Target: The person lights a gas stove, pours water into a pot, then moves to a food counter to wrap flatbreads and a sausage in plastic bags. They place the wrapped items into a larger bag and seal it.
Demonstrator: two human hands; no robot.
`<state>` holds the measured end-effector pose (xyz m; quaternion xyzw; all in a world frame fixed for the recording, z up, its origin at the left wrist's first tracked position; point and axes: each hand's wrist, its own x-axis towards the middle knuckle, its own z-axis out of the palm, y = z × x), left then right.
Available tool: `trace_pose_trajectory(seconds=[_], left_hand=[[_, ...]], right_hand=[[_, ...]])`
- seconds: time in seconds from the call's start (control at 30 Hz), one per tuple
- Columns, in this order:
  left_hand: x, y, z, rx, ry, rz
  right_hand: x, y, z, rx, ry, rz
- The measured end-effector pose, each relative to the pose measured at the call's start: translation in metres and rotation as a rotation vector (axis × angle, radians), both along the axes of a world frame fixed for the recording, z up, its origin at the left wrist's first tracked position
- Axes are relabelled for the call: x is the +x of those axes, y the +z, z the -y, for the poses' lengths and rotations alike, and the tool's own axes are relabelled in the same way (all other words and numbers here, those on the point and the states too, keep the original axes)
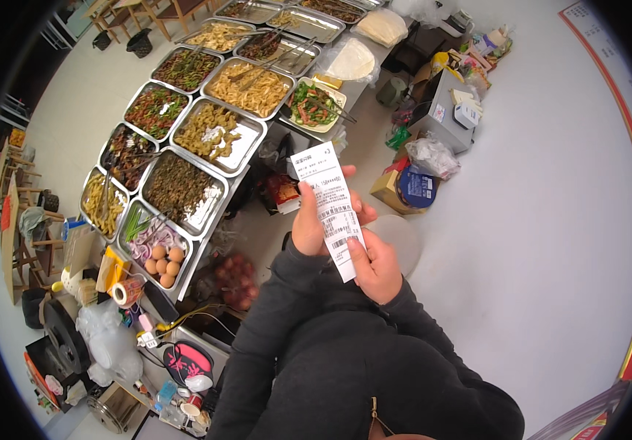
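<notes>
A long printed paper receipt [329, 212] is held up in front of my chest. My left hand [309, 220] grips its left edge, thumb on the printed face and fingers behind it. At the lower right edge, my right hand [376, 264] pinches the same slip with its thumb on top. Metal trays of cooked food stand to the left, among them a tray of minced food [181, 190] and a tray with sliced onions and brown eggs [164, 264]. A plate of mixed vegetables [316, 105] lies beyond my hands.
A round stool seat [395, 242] is just right of my hands. Cardboard boxes [395, 192] and a grey cabinet [445, 110] stand farther right. Under the counter lies a net bag of onions [236, 280]. A phone [160, 302], label roll [127, 291] and cables crowd the counter's near end.
</notes>
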<state>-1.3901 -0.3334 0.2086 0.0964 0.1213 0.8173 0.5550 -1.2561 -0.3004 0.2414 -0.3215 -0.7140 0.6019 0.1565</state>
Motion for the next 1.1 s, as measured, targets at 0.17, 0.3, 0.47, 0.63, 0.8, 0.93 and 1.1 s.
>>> trace_pose_trajectory(seconds=[0.17,0.3,0.47,0.63,0.8,0.93,1.1], left_hand=[[-0.073,0.004,-0.057,0.002,-0.19,-0.08],[-0.108,0.005,-0.099,0.04,-0.208,0.001],[-0.141,-0.002,-0.154,0.008,-0.185,0.049],[-0.169,-0.035,-0.235,-0.006,-0.105,0.102],[-0.2,-0.094,-0.369,-0.238,-0.036,-0.043],[-0.217,-0.15,-0.476,-0.742,0.106,-0.283],[-0.247,-0.206,-0.533,-1.256,0.184,-0.707]], right_hand=[[-0.038,-0.007,-0.046,0.039,-0.096,-0.017],[-0.054,-0.008,-0.077,0.089,-0.119,0.06],[-0.088,-0.016,-0.135,-0.051,-0.103,0.053],[-0.117,-0.04,-0.232,-0.168,0.025,0.069],[-0.149,-0.089,-0.388,-0.31,0.078,0.101],[-0.173,-0.134,-0.523,-0.43,0.103,0.218],[-0.203,-0.204,-0.639,-0.33,0.335,0.321]])
